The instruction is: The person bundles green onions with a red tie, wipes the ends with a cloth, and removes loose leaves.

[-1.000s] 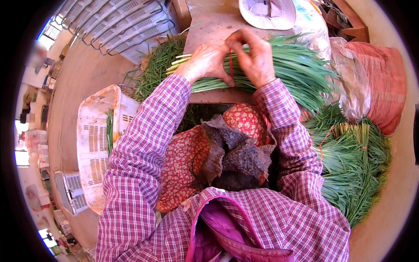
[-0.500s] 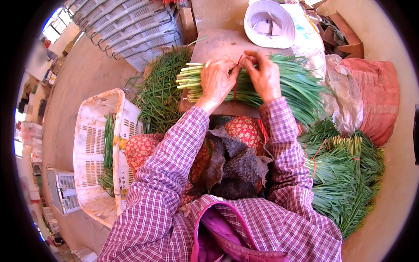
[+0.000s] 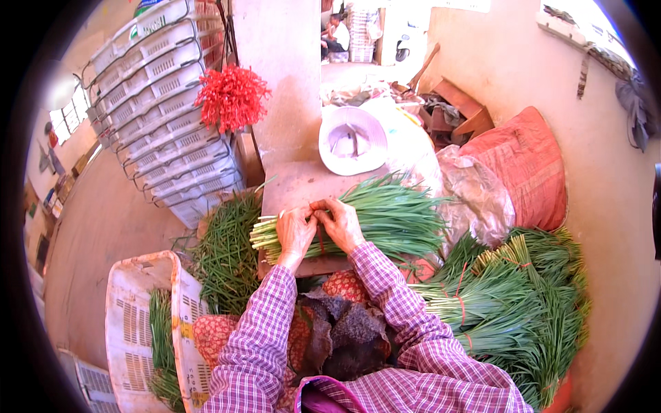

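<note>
A bunch of garlic chives [image 3: 392,217] lies across a brown board [image 3: 296,180], pale stalk ends left and green leaves right. A thin red tie [image 3: 321,241] runs round it near the stalks. My left hand [image 3: 295,233] rests on the stalks with its fingers closed. My right hand [image 3: 339,224] meets it on top of the bunch, thumb and fingers pinched. Both sets of fingertips come together over the tie, mostly hiding the part they grip. More tied chive bunches [image 3: 475,306] are piled on my right.
Loose green trimmings [image 3: 231,241] heap left of the board. A dirty white crate [image 3: 117,303] holding some greens stands at left. Behind are stacked crates [image 3: 162,103], a cluster of red ties [image 3: 234,98], a pale hat [image 3: 352,140] and a red sack [image 3: 527,165].
My view has tilted up, showing more of the room. My hands remain together over the chives; my right fingers have drawn closer to my left at the tie.
</note>
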A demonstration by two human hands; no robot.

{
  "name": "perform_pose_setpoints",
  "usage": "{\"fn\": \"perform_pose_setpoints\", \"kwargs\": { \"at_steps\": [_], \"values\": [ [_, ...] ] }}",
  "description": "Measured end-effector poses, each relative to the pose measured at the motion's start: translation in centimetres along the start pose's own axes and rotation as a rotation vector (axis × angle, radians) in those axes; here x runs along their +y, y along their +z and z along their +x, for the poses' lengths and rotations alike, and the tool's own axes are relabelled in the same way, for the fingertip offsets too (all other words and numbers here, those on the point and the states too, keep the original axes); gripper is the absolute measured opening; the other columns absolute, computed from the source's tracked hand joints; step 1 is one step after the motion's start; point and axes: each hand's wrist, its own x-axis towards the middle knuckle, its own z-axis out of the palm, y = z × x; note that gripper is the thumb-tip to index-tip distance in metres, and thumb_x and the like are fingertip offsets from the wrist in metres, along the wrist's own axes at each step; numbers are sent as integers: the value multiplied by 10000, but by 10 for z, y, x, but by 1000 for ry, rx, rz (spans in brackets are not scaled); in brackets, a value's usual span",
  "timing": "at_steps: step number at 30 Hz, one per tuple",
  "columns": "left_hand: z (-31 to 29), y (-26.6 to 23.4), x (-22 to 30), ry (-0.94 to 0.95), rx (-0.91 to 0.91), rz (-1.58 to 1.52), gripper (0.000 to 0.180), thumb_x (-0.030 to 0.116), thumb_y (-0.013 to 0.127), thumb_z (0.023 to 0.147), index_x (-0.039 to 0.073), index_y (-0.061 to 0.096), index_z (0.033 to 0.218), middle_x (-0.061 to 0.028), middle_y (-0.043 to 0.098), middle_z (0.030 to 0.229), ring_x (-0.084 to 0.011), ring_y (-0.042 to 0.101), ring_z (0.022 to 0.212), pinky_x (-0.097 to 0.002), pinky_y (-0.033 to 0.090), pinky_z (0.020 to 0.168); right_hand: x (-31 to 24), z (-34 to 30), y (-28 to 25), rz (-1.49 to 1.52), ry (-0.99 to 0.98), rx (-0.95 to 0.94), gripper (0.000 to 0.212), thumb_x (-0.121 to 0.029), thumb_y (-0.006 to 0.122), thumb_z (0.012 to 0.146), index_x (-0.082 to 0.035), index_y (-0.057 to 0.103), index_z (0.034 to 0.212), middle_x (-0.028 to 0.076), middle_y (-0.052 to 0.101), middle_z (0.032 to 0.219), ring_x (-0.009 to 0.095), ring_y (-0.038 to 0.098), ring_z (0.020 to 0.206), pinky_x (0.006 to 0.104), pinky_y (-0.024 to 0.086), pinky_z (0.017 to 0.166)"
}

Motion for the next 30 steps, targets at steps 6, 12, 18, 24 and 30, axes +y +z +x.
{"fn": "perform_pose_setpoints", "kwargs": {
  "at_steps": [6,12,18,24,30],
  "values": [
    [0,-14,4,-32,-158,38,155,191,651,782,56,710,829,-130,683,828,-328,629,798,-445,418,882,-3,6,3,-3,96,-21,107,-73,626,859,7,669,915,136,679,762,193,669,686,311,524,625],
    [-17,-81,7,68,-27,138,338,259,672,842,39,678,1100,-140,590,1259,-296,539,1186,-453,319,1084,-16,-2,9,221,348,-18,127,-106,570,899,-12,652,922,124,693,781,178,684,674,305,532,588],
    [-63,-156,-14,-469,338,-671,350,310,600,935,62,629,1181,-83,607,1216,-187,543,1160,-360,414,986,-16,3,5,555,506,-62,185,-216,514,974,-59,609,949,-29,583,735,43,489,536,204,414,476],
    [-134,-174,-107,-986,48,-1585,480,430,554,944,25,597,1197,-108,633,1131,-196,638,908,-285,527,704,-91,33,-3,1007,366,-176,145,-175,532,961,-47,599,950,-36,557,724,25,458,542,183,385,463],
    [-93,-127,25,-938,-497,-2008,766,602,410,934,-24,394,1377,-268,544,1258,-382,592,1097,-357,582,739,-142,44,-19,1543,236,-456,136,-157,536,970,-43,564,1038,-20,580,800,15,467,560,160,392,492]
  ]
}}
